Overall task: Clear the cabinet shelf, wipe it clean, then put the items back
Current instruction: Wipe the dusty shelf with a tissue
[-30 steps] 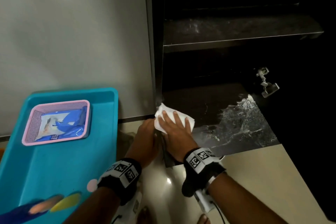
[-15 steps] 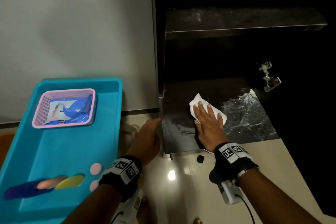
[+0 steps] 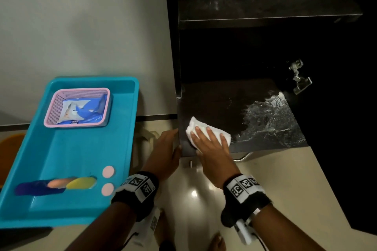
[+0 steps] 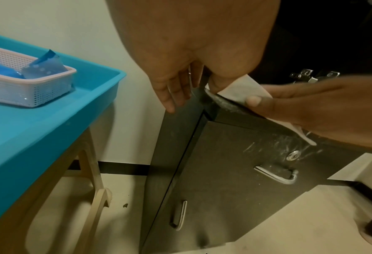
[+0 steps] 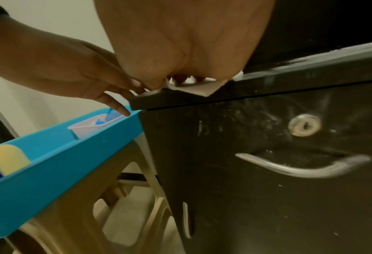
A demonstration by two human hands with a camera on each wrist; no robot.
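A white cloth [image 3: 194, 126] lies on the dark lower cabinet shelf [image 3: 234, 104] near its front left corner. My right hand [image 3: 210, 140] presses flat on the cloth with straight fingers; the right wrist view shows the cloth [image 5: 200, 89] overhanging the shelf's front edge. My left hand [image 3: 167, 149] rests open against the cabinet's left side edge and holds nothing. In the left wrist view its fingers [image 4: 171, 91] point down beside the cloth [image 4: 241, 87]. A blue tray [image 3: 81, 149] on the left holds a pink basket [image 3: 77, 89] with a blue packet [image 3: 85, 110].
White smears [image 3: 271, 120] cover the shelf's right part. A metal hinge [image 3: 297, 77] sits at the right, and an upper shelf [image 3: 265, 10] lies above. Coloured oval pieces [image 3: 57, 185] and pink discs [image 3: 108, 171] lie in the tray. Below the shelf is a drawer handle [image 5: 300, 168].
My right hand slid the cloth out to the shelf's middle, then back left toward the front corner. The left hand stayed at the cabinet's side.
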